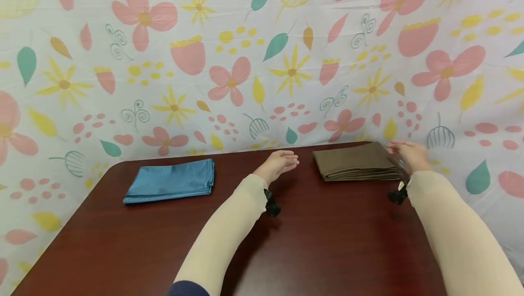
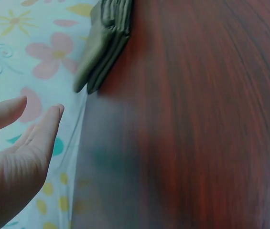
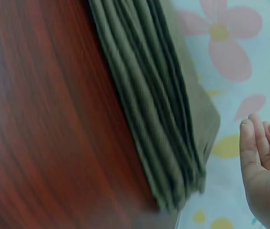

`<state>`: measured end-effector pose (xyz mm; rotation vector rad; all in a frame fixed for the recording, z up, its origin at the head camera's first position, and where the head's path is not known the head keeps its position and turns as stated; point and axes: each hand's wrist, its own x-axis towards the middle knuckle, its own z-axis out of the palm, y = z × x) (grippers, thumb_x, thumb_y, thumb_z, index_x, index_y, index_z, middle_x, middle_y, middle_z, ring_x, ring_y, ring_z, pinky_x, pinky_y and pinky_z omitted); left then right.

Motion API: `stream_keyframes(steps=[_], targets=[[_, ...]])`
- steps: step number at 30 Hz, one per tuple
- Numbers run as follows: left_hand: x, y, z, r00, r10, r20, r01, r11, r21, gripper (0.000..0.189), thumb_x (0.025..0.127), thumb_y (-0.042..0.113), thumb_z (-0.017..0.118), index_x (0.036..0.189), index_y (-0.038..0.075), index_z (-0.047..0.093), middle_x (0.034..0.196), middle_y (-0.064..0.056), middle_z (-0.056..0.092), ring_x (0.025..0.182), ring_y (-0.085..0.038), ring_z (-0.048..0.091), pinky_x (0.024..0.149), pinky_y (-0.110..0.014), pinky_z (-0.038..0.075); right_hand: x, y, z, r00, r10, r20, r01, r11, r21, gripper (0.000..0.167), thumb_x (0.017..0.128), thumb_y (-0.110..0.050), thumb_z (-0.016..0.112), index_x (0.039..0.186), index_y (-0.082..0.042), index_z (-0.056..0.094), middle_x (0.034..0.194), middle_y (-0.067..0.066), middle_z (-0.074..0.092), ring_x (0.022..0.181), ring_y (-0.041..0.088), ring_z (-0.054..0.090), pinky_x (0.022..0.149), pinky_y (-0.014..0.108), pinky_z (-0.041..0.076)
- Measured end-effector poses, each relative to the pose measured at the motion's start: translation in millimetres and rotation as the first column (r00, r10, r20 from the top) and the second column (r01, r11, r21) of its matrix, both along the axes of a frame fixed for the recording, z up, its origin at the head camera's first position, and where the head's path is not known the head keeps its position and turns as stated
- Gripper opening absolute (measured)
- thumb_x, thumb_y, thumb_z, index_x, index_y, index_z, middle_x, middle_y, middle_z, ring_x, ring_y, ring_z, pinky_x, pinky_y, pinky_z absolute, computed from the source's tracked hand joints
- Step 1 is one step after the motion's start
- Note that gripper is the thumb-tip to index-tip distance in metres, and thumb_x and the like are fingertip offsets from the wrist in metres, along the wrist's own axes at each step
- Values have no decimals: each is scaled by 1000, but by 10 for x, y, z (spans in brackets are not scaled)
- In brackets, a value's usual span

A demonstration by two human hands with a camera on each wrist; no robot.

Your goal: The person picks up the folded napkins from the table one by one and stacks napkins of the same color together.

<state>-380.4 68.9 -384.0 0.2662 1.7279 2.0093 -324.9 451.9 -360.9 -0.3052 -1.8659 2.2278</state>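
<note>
A folded olive-brown cloth (image 1: 354, 162) lies at the back right of the table, its layered edges facing forward. My left hand (image 1: 279, 165) hovers to the left of it, fingers extended and holding nothing; in the left wrist view that hand (image 2: 22, 152) is apart from the cloth (image 2: 107, 43). Over the cloth's right end is my right hand (image 1: 409, 154). The right wrist view shows this hand (image 3: 268, 162) with fingers fairly straight and nothing in them, beside the cloth's stacked folds (image 3: 149, 105). A folded blue cloth (image 1: 169, 180) rests at the back left.
The dark red-brown wooden table (image 1: 327, 241) reaches back to a white curtain (image 1: 262, 59) printed with flowers and leaves. Dark wrist-worn devices (image 1: 272, 203) sit under both wrists, over cream sleeves (image 1: 229, 223).
</note>
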Motion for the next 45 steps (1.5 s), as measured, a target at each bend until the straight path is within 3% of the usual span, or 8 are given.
stream_keyframes(steps=[6, 13, 19, 24, 30, 37, 42, 45], targets=[[-14, -125, 61, 1000, 25, 5, -25, 1000, 4, 51, 96, -3, 55, 145, -2, 39, 143, -18, 50, 129, -31, 53, 107, -38, 45, -58, -217, 56, 998, 55, -17, -55, 998, 19, 43, 96, 6, 49, 74, -22, 72, 71, -5, 73, 66, 5, 70, 64, 17, 57], [43, -264, 202, 999, -15, -37, 15, 1000, 11, 50, 98, 1, 53, 146, -1, 39, 146, -17, 47, 131, -29, 51, 110, -38, 42, -143, -423, 119, 981, 172, -93, -175, 984, -29, 38, 99, 2, 47, 78, -16, 74, 75, -1, 74, 71, 8, 71, 67, 19, 58], [106, -436, 351, 996, -23, -82, 24, 1000, 2, 50, 99, 5, 52, 148, 2, 38, 150, -16, 43, 135, -29, 46, 111, -39, 40, -206, -534, 198, 962, 260, -87, -257, 965, 49, 16, 101, -7, 50, 97, -13, 64, 85, -2, 75, 81, 8, 71, 73, 19, 57], [138, -542, 432, 995, -24, -94, 25, 1000, 1, 51, 100, 6, 52, 148, 1, 36, 151, -17, 40, 137, -30, 44, 112, -42, 38, -254, -645, 279, 953, 291, -84, -285, 956, 74, 10, 100, -8, 53, 106, -12, 61, 87, -4, 74, 81, 7, 70, 74, 19, 57], [149, -633, 516, 995, -2, -98, 0, 1000, -14, 50, 99, 7, 53, 147, 2, 39, 148, -16, 45, 136, -29, 45, 111, -40, 41, -298, -794, 391, 954, 301, -17, -292, 938, 186, 28, 101, -18, 53, 126, -6, 51, 91, -8, 74, 85, 4, 69, 77, 18, 55], [143, -734, 612, 991, 32, -130, -37, 999, -39, 48, 98, 9, 57, 144, 6, 43, 148, -14, 45, 136, -27, 45, 109, -38, 42, -280, -907, 496, 949, 314, -8, -309, 938, 156, 13, 99, -24, 56, 110, -18, 62, 92, -9, 74, 88, 5, 70, 78, 18, 55], [165, -872, 678, 988, 76, -137, -83, 996, -45, 47, 98, 14, 58, 143, 8, 47, 147, -12, 46, 134, -25, 48, 108, -35, 44, -234, -982, 517, 934, 358, 5, -352, 916, 192, 41, 100, -28, 55, 135, -8, 50, 98, -12, 73, 99, 5, 68, 83, 17, 54], [189, -972, 709, 984, 78, -161, -89, 994, -60, 48, 99, 16, 58, 144, 9, 45, 149, -12, 45, 135, -24, 47, 107, -35, 44, -218, -1027, 525, 925, 381, 3, -374, 906, 199, 50, 100, -27, 54, 142, -3, 41, 100, -13, 73, 101, 5, 67, 86, 17, 53]])
